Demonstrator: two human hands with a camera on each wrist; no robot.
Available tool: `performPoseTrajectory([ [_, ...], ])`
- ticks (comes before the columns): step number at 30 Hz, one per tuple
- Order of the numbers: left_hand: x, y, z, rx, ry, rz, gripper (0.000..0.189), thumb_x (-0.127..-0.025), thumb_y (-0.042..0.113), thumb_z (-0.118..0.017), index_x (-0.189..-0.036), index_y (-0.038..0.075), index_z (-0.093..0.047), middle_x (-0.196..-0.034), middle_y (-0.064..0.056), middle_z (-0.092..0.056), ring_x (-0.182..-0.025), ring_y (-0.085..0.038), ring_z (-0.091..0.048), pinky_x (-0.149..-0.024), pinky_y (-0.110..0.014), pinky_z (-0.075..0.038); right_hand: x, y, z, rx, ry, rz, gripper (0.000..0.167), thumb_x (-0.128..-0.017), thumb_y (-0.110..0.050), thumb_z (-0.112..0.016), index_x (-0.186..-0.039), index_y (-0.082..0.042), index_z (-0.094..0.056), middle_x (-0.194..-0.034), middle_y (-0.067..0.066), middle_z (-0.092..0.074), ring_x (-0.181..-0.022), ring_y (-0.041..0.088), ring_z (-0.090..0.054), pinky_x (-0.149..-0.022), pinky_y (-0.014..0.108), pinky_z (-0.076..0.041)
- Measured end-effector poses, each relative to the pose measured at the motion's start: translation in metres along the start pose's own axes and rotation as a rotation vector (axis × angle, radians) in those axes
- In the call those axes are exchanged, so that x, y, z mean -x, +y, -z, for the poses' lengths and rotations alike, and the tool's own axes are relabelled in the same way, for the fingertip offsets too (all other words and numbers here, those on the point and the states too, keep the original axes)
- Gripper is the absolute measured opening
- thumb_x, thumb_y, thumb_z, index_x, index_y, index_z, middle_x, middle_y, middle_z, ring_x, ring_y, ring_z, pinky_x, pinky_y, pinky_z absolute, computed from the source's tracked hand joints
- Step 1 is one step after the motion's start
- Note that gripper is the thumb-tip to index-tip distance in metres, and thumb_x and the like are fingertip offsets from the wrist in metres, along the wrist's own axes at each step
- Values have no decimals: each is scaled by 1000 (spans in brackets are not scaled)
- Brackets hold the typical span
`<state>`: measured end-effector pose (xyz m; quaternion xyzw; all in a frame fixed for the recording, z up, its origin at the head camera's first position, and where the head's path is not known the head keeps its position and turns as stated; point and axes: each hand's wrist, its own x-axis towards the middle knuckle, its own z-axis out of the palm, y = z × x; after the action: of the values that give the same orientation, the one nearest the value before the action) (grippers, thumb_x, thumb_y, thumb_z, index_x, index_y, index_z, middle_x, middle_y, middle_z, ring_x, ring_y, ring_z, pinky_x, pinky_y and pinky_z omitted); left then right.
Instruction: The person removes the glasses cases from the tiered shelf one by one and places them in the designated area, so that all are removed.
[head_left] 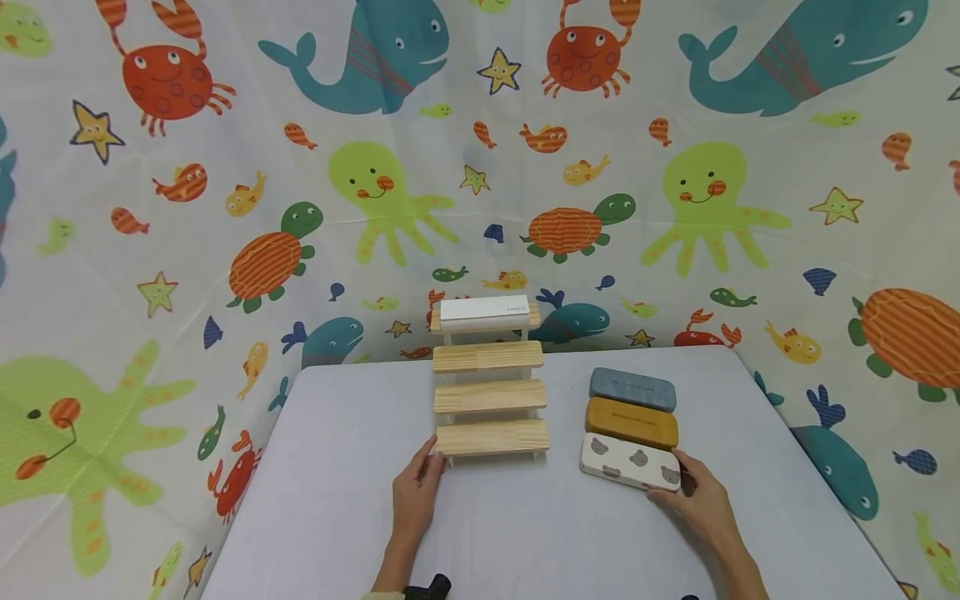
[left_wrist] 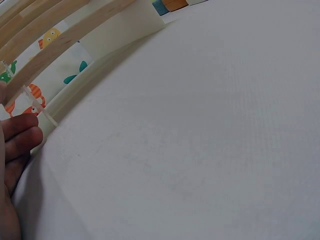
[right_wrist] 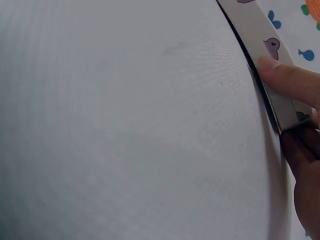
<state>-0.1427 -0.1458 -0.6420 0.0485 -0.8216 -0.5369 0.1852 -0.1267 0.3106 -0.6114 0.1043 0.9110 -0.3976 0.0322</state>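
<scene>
A tiered wooden display rack point(head_left: 491, 396) stands on the table, a white glasses case point(head_left: 483, 312) lying on its top tier. My left hand point(head_left: 415, 492) holds the left end of its lowest step; in the left wrist view, the fingers point(left_wrist: 22, 137) sit beside the rack's clear leg. To the right, a white glasses case with bear heads point(head_left: 630, 461) is gripped at its right end by my right hand point(head_left: 701, 504). The right wrist view has the thumb point(right_wrist: 290, 80) on its side. Behind that case lie a mustard case point(head_left: 632, 422) and a blue-grey case point(head_left: 632, 389).
The table point(head_left: 337, 467) has a white cover. A cloth printed with sea animals point(head_left: 465, 175) hangs behind the table and along both sides. The rack's middle steps point(head_left: 489, 396) carry nothing. A black wrist strap point(head_left: 429, 587) shows at the bottom edge.
</scene>
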Motion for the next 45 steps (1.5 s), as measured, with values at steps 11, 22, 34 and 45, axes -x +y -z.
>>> performPoseTrajectory([
  [11, -1, 2, 0, -8, -6, 12, 36, -100, 29, -63, -135, 21, -64, -91, 5, -76, -82, 0, -68, -75, -17, -54, 0, 3, 0, 26, 8, 41, 107, -73, -40, -89, -152, 5, -33, -151, 30, -39, -140, 48, -39, -113, 52, -38],
  [22, -1, 2, 0, -1, -9, 7, 36, -100, 30, -62, -135, 22, -64, -91, 6, -76, -82, 0, -68, -75, -17, -54, 1, 1, 1, 37, -7, 25, 109, -74, -41, -88, -153, 6, -30, -152, 32, -38, -140, 50, -37, -114, 55, -36],
  [34, 0, 1, -1, 11, -2, 6, 36, -100, 30, -64, -135, 21, -65, -89, 5, -76, -80, -1, -67, -72, -16, -53, 5, -1, 8, 11, 20, 19, 100, -77, -47, -85, -150, 3, -38, -142, 30, -49, -128, 45, -53, -106, 53, -46],
  [45, 0, 2, 0, 9, -3, 15, 36, -99, 30, -64, -135, 20, -65, -89, 4, -76, -80, -1, -67, -71, -17, -53, 10, -9, 17, -1, 108, 87, 81, -86, -44, -78, -146, -1, -45, -139, 22, -55, -120, 37, -58, -90, 27, -56],
])
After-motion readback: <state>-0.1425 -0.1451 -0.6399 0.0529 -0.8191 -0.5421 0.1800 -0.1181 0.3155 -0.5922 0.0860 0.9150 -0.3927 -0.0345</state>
